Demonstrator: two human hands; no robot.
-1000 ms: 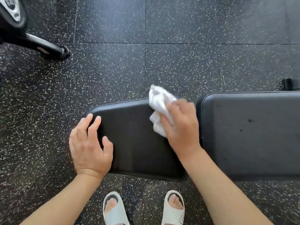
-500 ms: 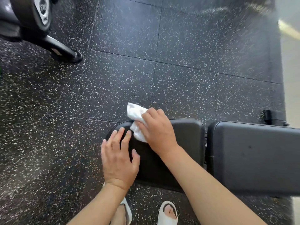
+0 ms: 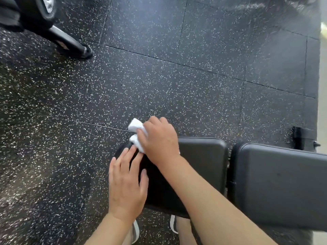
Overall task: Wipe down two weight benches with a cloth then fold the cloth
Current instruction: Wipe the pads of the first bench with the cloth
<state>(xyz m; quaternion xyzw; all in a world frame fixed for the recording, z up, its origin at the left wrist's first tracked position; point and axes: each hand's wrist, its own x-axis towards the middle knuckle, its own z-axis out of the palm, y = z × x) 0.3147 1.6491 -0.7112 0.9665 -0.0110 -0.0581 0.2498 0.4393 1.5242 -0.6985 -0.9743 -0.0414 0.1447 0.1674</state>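
— Where's the cloth?

— White, bunched, lower centre of the frame: cloth (image 3: 136,134) clutched in the right hand (image 3: 160,141), fingers curled over it, pressed at the far left corner of the seat pad (image 3: 203,161). Part of the wad overhanging the pad's upper edge, out above the floor (image 3: 159,82).

— And the other hand?

— Left hand (image 3: 126,184) flat, fingers straight and slightly spread, gripping nothing. Resting on the pad's rounded left end, fingertips just beside the cloth, nearly touching the right hand.

— Edges?

— Seat pad's left end curved, mostly hidden under both hands and the right forearm. Upper edge straight, running right to a rounded corner. Then a narrow dark gap, then the back pad (image 3: 283,188), larger, reaching out of the frame at the right border. A black bracket (image 3: 300,138) just above that pad's upper edge, at the right.

— Room to move?

— Plenty of bare speckled rubber flooring above and left of the bench, tile seams crossing it diagonally. Only obstacle in the upper left corner: a black machine foot (image 3: 74,44) under a weight plate (image 3: 44,7), well apart from the bench. A pale strip along the far right border. At the bottom edge, white sandals (image 3: 136,232) tucked close under the pad's near edge.
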